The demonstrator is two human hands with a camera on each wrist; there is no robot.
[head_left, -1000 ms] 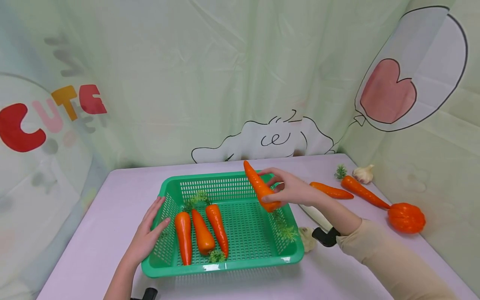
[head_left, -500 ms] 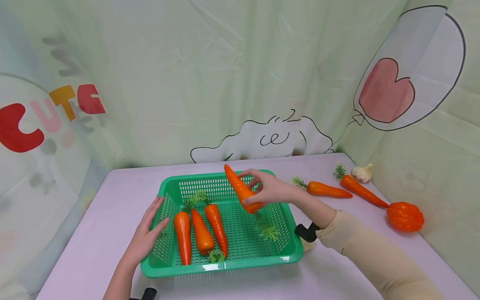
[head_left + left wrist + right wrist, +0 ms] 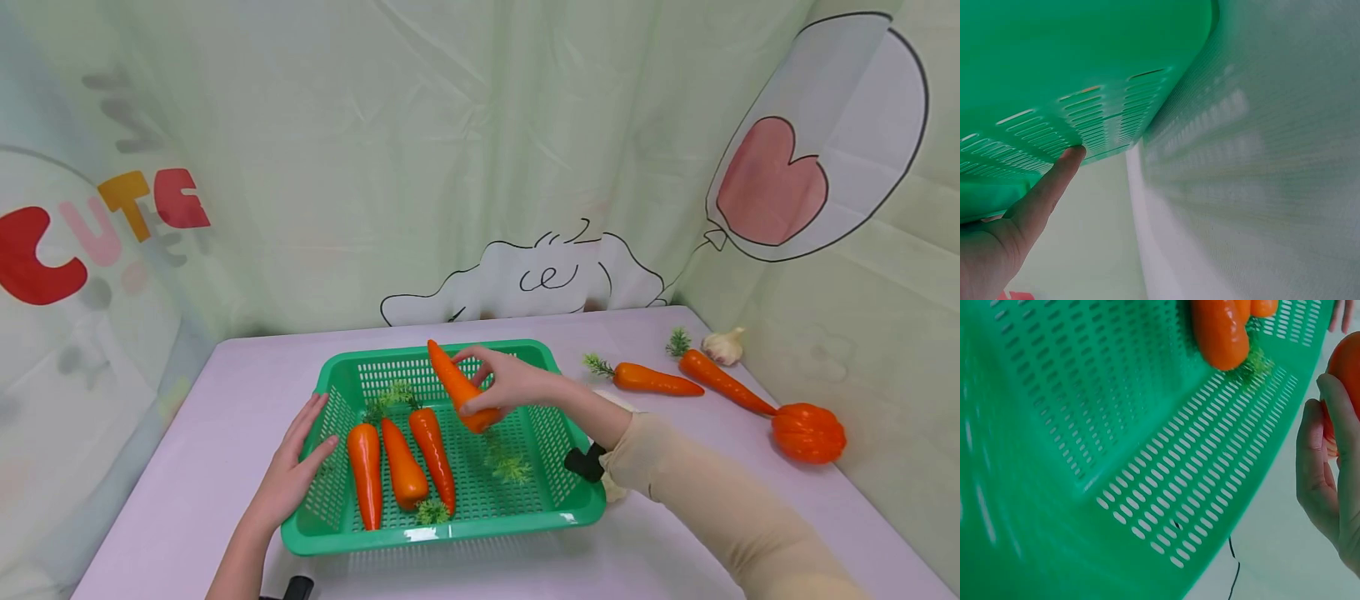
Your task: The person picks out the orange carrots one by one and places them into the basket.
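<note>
A green perforated basket (image 3: pixel 450 537) stands on the table. Inside it, at the left, lie three orange carrots (image 3: pixel 366 475) with leafy tops. My right hand (image 3: pixel 517 383) pinches another carrot (image 3: pixel 450 375) between thumb and fingers above the basket floor. That carrot is tilted, its pointed tip up to the left and its green leaves (image 3: pixel 512 468) hanging below. In the right wrist view, the hand (image 3: pixel 1332 469) and part of this carrot (image 3: pixel 1349 365) show at the right edge. My left hand (image 3: pixel 288 471) rests at the basket's left rim; in the left wrist view a straight finger (image 3: pixel 1054 181) touches the slotted outer wall.
To the right lie two carrots (image 3: pixel 656 379), a garlic bulb (image 3: pixel 724 346) and a ribbed orange pumpkin-like vegetable (image 3: pixel 808 433). A pale bulb (image 3: pixel 613 489) beside the basket is mostly hidden by my right arm. A printed curtain (image 3: pixel 337 208) hangs behind the table.
My right hand has moved left with the carrot, from the basket's right side to nearer its middle, and slightly lower. The left hand and basket have stayed in place.
</note>
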